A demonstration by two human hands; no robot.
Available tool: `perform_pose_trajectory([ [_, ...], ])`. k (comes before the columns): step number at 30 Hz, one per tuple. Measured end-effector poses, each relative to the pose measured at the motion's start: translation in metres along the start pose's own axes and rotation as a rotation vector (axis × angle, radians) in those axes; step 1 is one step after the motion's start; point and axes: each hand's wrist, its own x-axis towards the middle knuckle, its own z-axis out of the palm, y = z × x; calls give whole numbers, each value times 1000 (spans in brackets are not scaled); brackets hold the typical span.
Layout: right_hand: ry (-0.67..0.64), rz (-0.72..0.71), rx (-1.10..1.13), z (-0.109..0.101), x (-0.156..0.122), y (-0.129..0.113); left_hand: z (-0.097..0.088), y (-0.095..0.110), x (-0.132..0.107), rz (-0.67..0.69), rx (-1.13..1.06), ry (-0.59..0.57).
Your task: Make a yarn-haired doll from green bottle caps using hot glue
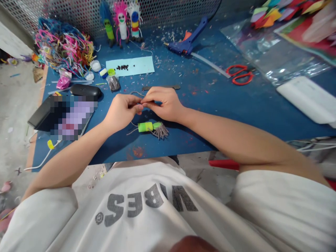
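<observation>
My left hand [123,111] and my right hand [162,103] meet fingertip to fingertip above the blue table [236,115], both pinched closed on a thin grey pipe cleaner [137,93] that curls up behind them. Just below the hands lies a small green roll doll [149,126] on its side, with a grey fringe of yarn at its right end. A dark flat strip [161,87] lies just beyond my right hand.
Three finished dolls [122,22] stand at the back by the mesh wall. A pile of coloured pipe cleaners [64,47] sits back left, a blue glue gun [187,42] and red scissors [240,74] back right. A dark case [85,91], small pots and a light-blue card [130,65] lie nearby.
</observation>
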Motion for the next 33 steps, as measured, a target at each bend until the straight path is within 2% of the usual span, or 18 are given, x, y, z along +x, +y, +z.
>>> perform_pose_trajectory([
  [3,36,10,11,-8,7,-2,-11,12,-8,-7,117,1],
  [5,91,29,-31,-26,24,11,-16,23,-20,59,134,-55],
  [8,126,73,-171,-76,67,62,-13,34,-44,244,177,-222],
  [11,-23,144,-447,-138,111,129,4,28,-67,267,339,-309],
  [13,-97,333,-721,-165,127,164,17,21,-78,279,429,-302],
  [14,-142,446,-816,-172,128,177,21,18,-81,300,450,-281],
  [16,-189,584,-934,-175,123,192,19,17,-87,357,449,-212],
  [18,-205,615,-976,-170,110,198,4,20,-91,379,442,-97],
  [22,-158,501,-937,-165,92,202,-52,14,-101,249,542,272],
  [25,-173,536,-970,-167,94,202,-95,-14,-109,72,640,502],
  [27,-213,579,-1007,-168,99,200,-116,-37,-111,27,683,510],
  [29,-242,614,-1018,-168,104,197,-130,-55,-110,14,729,390],
  [31,-227,659,-1004,-167,108,195,-138,-65,-108,6,771,263],
  [33,-194,673,-984,-165,110,195,-142,-67,-107,20,771,244],
])
